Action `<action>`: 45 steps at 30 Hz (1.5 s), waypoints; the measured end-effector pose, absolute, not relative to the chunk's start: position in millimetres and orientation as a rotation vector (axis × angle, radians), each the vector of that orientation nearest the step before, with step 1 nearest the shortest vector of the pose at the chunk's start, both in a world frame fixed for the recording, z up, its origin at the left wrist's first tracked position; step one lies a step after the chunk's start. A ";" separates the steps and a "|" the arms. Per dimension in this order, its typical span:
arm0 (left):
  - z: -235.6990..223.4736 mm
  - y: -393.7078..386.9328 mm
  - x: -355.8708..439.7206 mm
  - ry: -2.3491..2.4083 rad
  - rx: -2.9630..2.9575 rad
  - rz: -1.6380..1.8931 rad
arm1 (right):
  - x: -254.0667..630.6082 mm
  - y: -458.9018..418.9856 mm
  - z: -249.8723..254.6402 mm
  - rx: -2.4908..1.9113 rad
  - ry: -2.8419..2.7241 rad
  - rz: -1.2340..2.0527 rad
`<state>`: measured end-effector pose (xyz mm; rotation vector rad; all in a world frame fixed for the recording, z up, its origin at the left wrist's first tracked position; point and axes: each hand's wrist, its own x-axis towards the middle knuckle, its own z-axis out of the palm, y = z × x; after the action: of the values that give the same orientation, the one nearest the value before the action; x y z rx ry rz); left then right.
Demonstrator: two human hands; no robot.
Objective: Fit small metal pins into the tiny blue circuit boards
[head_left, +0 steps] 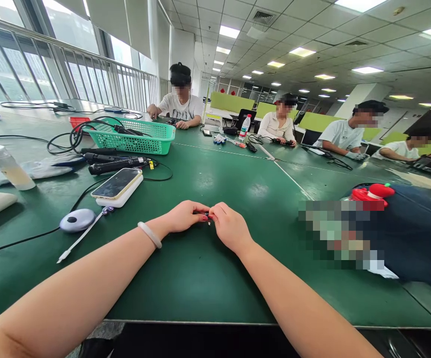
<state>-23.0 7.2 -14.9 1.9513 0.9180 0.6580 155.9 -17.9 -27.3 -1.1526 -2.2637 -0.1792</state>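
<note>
Head view: big green desk (185, 283), super fiddly work
Basket (141, 144) is off toward its far left corner, phone (118, 183) closer in, then my left hand (182, 216) and right hand (231, 227) meeting in from the middle of the near edge. Dark piece (207, 215) is right between my fingertips: left ones look pinched narrow on it, right ones bunched against it, can't tell if they're actually gripping. Imo go light on the pinch, wrists braced, low over the desk so a slip doesn't send it flying.
</note>
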 end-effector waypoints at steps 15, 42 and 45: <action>-11.2 6.9 -25.8 1.100 2.115 0.641 | 165.8 -18.2 -16.0 -1.316 -2.182 0.133; -11.0 8.0 -28.2 1.203 2.327 0.509 | 163.7 -11.1 -30.5 -1.356 -2.589 -0.157; -11.1 7.7 -28.3 1.179 2.368 0.517 | 163.3 -12.1 -30.4 -1.305 -2.502 -0.177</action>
<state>-28.3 7.7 -11.1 2.3677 1.1786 0.5174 163.3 -12.1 -30.4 -1.3052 -2.5017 -0.1771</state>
